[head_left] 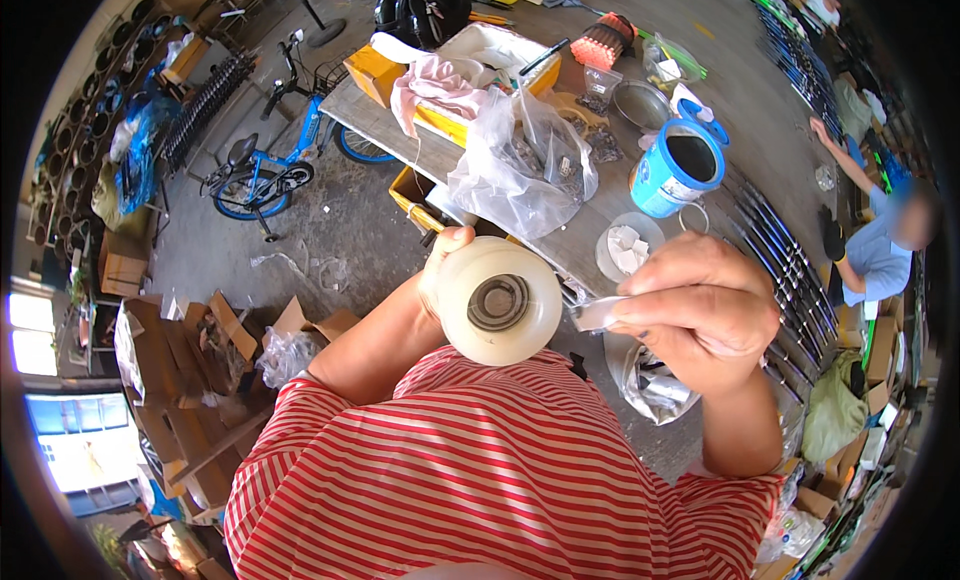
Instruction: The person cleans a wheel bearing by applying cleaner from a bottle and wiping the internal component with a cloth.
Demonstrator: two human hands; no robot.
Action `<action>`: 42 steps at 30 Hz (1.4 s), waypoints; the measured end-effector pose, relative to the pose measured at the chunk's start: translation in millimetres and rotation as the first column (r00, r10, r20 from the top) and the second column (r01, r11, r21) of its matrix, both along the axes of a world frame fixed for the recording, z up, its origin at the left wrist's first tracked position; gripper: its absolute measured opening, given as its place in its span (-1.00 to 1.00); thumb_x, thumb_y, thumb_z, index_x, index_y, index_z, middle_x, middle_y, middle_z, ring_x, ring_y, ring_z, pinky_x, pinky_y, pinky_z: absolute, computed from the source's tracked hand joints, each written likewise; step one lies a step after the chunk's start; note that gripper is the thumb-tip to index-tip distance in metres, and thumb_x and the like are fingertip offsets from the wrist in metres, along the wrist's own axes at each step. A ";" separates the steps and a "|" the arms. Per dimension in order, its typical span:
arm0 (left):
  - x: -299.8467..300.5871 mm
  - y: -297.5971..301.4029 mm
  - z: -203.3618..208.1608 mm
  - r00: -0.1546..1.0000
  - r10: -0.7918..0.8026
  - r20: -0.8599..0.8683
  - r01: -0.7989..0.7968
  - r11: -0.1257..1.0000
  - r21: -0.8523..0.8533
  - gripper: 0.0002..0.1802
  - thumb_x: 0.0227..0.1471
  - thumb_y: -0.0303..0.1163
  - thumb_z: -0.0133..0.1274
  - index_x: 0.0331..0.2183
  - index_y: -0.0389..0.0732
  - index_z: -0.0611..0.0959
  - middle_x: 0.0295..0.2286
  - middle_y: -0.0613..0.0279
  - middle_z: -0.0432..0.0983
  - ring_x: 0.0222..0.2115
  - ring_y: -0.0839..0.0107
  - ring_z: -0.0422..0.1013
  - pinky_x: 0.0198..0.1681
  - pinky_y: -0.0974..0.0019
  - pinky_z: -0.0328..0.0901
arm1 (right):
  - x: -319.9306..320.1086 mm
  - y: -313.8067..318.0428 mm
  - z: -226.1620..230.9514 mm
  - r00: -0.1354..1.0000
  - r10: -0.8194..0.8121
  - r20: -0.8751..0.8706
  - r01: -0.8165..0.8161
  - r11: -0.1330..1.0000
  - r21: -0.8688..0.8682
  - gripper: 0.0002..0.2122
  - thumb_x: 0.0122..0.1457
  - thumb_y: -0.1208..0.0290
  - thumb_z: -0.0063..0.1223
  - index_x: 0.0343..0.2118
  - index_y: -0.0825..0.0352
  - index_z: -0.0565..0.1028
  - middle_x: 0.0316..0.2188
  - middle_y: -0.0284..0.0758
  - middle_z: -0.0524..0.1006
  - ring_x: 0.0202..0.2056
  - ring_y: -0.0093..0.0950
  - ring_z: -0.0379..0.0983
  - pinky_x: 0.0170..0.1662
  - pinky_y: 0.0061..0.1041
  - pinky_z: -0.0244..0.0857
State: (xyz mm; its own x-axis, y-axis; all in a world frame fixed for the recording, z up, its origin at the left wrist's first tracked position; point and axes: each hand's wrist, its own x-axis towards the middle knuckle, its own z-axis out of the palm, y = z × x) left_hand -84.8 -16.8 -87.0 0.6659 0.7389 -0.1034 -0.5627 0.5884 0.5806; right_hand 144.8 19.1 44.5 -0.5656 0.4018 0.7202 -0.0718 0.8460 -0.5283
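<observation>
My left hand (437,280) is closed round the left side of a thick, round, off-white roll (470,335), which looks like clear tape. A dark ringed core shows at its middle, and most of my left fingers are hidden behind it. Just right of the roll, my right hand (705,315) pinches a short translucent strip (596,315) between thumb and fingers. Whether the strip joins the roll I cannot tell. Beyond my right fingers, a clear round tub (608,230) holds small white pieces (627,248).
On the grey bench (400,140) lie a clear plastic bag (520,195), a blue bucket (660,185), a metal bowl (640,105) and a yellow box (455,125). Long dark rods (785,270) stretch along the right. A person in blue (885,245) is farther right. A blue bicycle (290,175) stands left.
</observation>
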 end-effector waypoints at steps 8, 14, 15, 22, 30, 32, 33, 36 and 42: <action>4.0 14.4 -11.6 0.999 -0.016 -0.047 0.020 0.997 0.073 0.18 -0.41 0.57 -0.19 -0.29 -0.55 0.43 -0.49 -0.04 0.47 -0.59 0.30 0.44 -0.64 0.35 0.33 | 15.1 -6.2 -18.9 0.990 -0.133 -0.040 0.130 0.989 -0.077 -0.78 -0.30 0.65 0.30 -0.49 0.35 0.58 -0.52 -0.28 0.51 -0.54 -0.48 0.45 -0.52 -0.59 0.31; 2.9 16.3 -8.0 0.999 -0.040 0.013 0.040 0.999 0.028 0.19 -0.41 0.57 -0.14 -0.27 -0.56 0.40 -0.50 -0.03 0.47 -0.63 0.34 0.44 -0.68 0.40 0.32 | 6.6 -13.4 -19.7 0.987 -0.155 -0.033 0.150 0.981 -0.122 -0.76 -0.31 0.69 0.28 -0.47 0.34 0.59 -0.51 -0.29 0.50 -0.54 -0.48 0.46 -0.51 -0.60 0.33; 3.2 18.1 -10.2 0.999 -0.043 0.016 0.042 0.999 0.034 0.19 -0.41 0.57 -0.14 -0.27 -0.56 0.40 -0.50 -0.03 0.47 -0.63 0.35 0.44 -0.68 0.40 0.31 | 6.1 -13.7 -20.2 0.987 -0.156 -0.032 0.150 0.980 -0.132 -0.76 -0.30 0.70 0.28 -0.47 0.34 0.59 -0.51 -0.29 0.50 -0.53 -0.48 0.46 -0.51 -0.60 0.34; 5.6 34.6 -33.3 0.989 -0.068 0.134 0.052 0.991 0.122 0.15 -0.39 0.55 -0.12 -0.28 -0.54 0.41 -0.54 -0.01 0.44 -0.66 0.34 0.40 -0.69 0.39 0.29 | 14.5 -20.0 -34.3 0.940 -0.340 -0.040 0.327 0.925 -0.193 -0.81 -0.23 0.69 0.25 -0.47 0.37 0.57 -0.47 -0.28 0.50 -0.50 -0.51 0.45 -0.46 -0.62 0.31; -6.3 46.4 -72.4 0.976 -0.094 0.195 0.082 0.994 0.068 0.13 -0.42 0.54 -0.08 -0.27 -0.49 0.41 -0.49 -0.05 0.42 -0.58 0.24 0.40 -0.60 0.33 0.31 | 117.5 -76.3 -133.3 0.667 -0.678 0.311 0.725 0.492 -0.483 -0.93 0.05 0.69 -0.04 -0.42 0.45 0.49 -0.49 -0.32 0.48 -0.51 -0.60 0.39 -0.45 -0.66 0.25; -24.6 41.8 -100.6 0.964 -0.108 0.243 0.111 0.994 0.002 0.15 -0.41 0.52 -0.09 -0.22 -0.51 0.36 -0.49 -0.08 0.41 -0.60 0.19 0.40 -0.61 0.29 0.30 | 167.8 -117.3 -193.3 0.524 -0.653 0.547 0.819 0.210 -0.534 -0.90 0.08 0.60 -0.05 -0.39 0.44 0.51 -0.54 -0.31 0.49 -0.52 -0.62 0.40 -0.47 -0.64 0.25; -34.8 39.8 -112.5 0.959 -0.118 0.256 0.116 0.993 0.022 0.15 -0.39 0.51 -0.10 -0.19 -0.51 0.34 -0.48 -0.10 0.41 -0.61 0.18 0.39 -0.63 0.27 0.29 | 190.2 -141.0 -224.5 0.394 -0.583 0.710 0.893 0.059 -0.446 -0.89 0.08 0.55 -0.04 -0.38 0.43 0.52 -0.57 -0.32 0.49 -0.53 -0.63 0.39 -0.48 -0.64 0.25; -62.8 25.6 -117.8 0.926 -0.096 0.364 0.100 0.995 0.009 0.11 -0.28 0.45 -0.13 -0.15 -0.53 0.30 -0.49 -0.19 0.39 -0.68 0.23 0.38 -0.73 0.36 0.28 | 226.2 -226.5 -313.0 -0.012 -0.558 0.830 0.998 -0.059 -0.025 -0.81 0.10 0.41 -0.05 -0.42 0.43 0.55 -0.61 -0.19 0.53 -0.55 -0.31 0.47 -0.47 -0.36 0.31; -105.1 14.3 -88.0 0.866 -0.027 0.499 0.001 0.999 0.053 -0.11 -0.04 0.20 -0.12 -0.08 -0.55 0.24 -0.52 -0.25 0.37 -0.73 0.31 0.36 -0.77 0.48 0.30 | 212.6 -243.5 -336.2 -0.126 -0.160 0.979 0.992 -0.016 0.126 -0.69 0.08 0.22 -0.05 -0.57 0.39 0.54 -0.59 -0.08 0.51 -0.52 -0.09 0.46 -0.43 -0.15 0.30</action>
